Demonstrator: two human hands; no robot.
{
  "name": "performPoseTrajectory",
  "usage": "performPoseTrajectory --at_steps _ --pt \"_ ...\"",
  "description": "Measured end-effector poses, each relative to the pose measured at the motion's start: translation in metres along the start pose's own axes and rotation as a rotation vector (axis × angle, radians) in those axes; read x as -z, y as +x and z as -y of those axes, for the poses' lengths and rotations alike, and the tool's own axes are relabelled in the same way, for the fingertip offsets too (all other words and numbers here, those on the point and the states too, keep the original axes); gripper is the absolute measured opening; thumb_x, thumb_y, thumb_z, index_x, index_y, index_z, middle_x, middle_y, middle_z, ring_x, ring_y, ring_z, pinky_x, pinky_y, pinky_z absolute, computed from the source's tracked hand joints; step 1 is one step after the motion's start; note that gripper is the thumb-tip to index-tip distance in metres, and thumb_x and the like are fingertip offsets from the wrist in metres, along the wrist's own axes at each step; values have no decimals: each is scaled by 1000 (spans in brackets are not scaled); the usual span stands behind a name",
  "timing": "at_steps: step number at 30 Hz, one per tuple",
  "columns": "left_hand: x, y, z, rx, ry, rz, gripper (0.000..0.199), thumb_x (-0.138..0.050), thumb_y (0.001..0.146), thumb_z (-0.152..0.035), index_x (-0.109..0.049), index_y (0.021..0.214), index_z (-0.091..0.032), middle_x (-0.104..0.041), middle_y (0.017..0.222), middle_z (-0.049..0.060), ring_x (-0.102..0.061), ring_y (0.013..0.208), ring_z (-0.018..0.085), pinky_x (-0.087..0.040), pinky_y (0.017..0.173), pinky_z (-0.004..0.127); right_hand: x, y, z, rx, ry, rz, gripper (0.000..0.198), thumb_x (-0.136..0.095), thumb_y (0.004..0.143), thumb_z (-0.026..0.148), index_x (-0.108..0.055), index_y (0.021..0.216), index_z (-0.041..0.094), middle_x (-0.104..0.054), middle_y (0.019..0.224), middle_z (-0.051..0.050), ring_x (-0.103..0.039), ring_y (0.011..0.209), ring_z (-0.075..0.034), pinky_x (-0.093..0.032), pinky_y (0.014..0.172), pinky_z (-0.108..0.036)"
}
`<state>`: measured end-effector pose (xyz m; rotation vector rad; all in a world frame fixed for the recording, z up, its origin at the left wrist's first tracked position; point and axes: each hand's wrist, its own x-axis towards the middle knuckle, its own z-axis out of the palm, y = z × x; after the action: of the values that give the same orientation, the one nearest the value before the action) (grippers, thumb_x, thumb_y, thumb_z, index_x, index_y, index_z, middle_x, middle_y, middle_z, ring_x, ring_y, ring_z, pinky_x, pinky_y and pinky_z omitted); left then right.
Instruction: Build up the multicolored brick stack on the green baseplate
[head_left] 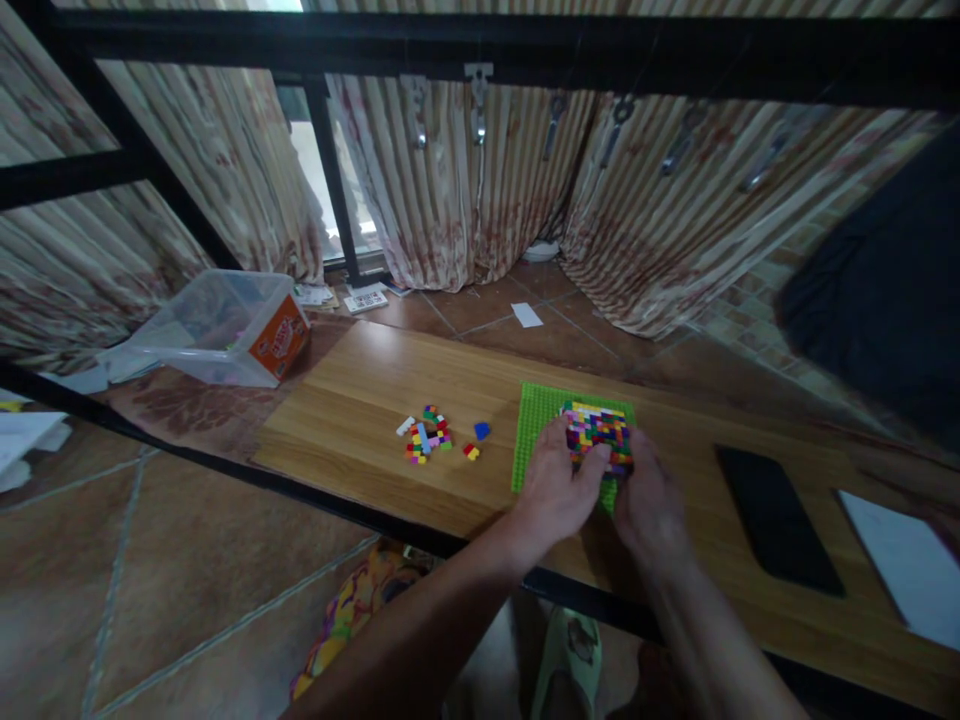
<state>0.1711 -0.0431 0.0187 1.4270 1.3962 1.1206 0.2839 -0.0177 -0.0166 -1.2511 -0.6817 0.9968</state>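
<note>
A block of many-coloured toy bricks (598,428) stands on a green studded baseplate (534,420). My left hand (559,470) is closed on the block's left and near side, its thumb pressed against the front. Along the block's right side lies my right hand (649,490), its fingers curled against the bricks and partly hidden. Between them the two hands grip the block from both sides. Left of the baseplate is a loose heap of small bricks (429,437). A blue brick (481,430) and a small red and yellow cluster (471,452) lie between heap and baseplate.
The wooden table (337,400) has a dark front edge. A clear plastic bin (217,330) with an orange label stands at the left. To the right lie a black flat slab (780,520) and a white sheet (904,565). A dark metal bar (480,45) crosses above.
</note>
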Motion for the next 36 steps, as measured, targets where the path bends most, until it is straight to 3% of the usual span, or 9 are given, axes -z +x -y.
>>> performPoseTrajectory --at_steps 3,8,17,20,23,26,28,31,36 --pt "3 0 -2 9 27 -19 65 -50 91 -44 -40 143 -5 -52 141 23 -47 135 28 -37 114 43 -6 -7 2 -34 9 -52 32 -68 78 48 -71 96 22 -73 93 1 -67 83 -15 -53 78 -29" --pt "8 -1 -4 22 71 -54 62 -47 92 -42 -39 143 -7 -48 146 23 -44 138 29 -35 115 45 -14 -14 4 -25 43 4 30 -71 77 46 -71 97 24 -73 95 2 -67 85 -15 -52 77 -29" --pt "21 3 -5 41 122 -36 60 -50 91 -38 -44 142 -7 -56 139 21 -54 129 29 -42 109 43 -14 -11 1 -50 42 22 28 -73 75 48 -71 87 22 -73 82 2 -65 71 -14 -51 64 -26" --pt "40 9 -6 62 211 -46 53 -52 90 -29 -49 139 -9 -62 132 19 -61 119 27 -46 103 39 -12 -9 1 -70 47 0 27 -72 75 47 -71 83 21 -72 80 3 -65 69 -13 -51 64 -26" --pt "74 17 -3 117 377 -75 39 -49 85 -12 -64 120 -12 -72 113 13 -67 102 22 -50 91 32 -9 -4 3 -59 29 -68 22 -70 76 42 -71 80 21 -73 82 2 -65 73 -14 -51 63 -25" --pt "112 22 4 138 619 -8 26 -50 81 -10 -72 94 -15 -75 89 8 -67 85 20 -49 78 29 -4 3 5 -46 -9 -102 18 -70 77 41 -70 79 23 -72 85 1 -66 80 -16 -51 62 -26" --pt "130 21 11 145 730 65 23 -51 78 -9 -71 86 -15 -74 83 6 -66 79 19 -47 73 28 -1 8 5 -42 -31 -102 17 -70 77 41 -70 81 25 -72 86 2 -66 84 -17 -52 65 -27" --pt "139 16 18 123 809 132 20 -55 72 -9 -70 82 -17 -73 80 4 -65 77 18 -45 70 26 3 13 6 -50 -53 -126 15 -69 77 39 -70 82 26 -71 87 2 -65 88 -18 -52 69 -29" --pt "129 9 19 78 900 193 19 -55 70 -10 -69 79 -20 -71 78 4 -66 79 22 -46 73 29 0 18 7 -44 -46 -119 17 -71 76 39 -69 83 24 -71 85 1 -65 88 -19 -51 70 -31"
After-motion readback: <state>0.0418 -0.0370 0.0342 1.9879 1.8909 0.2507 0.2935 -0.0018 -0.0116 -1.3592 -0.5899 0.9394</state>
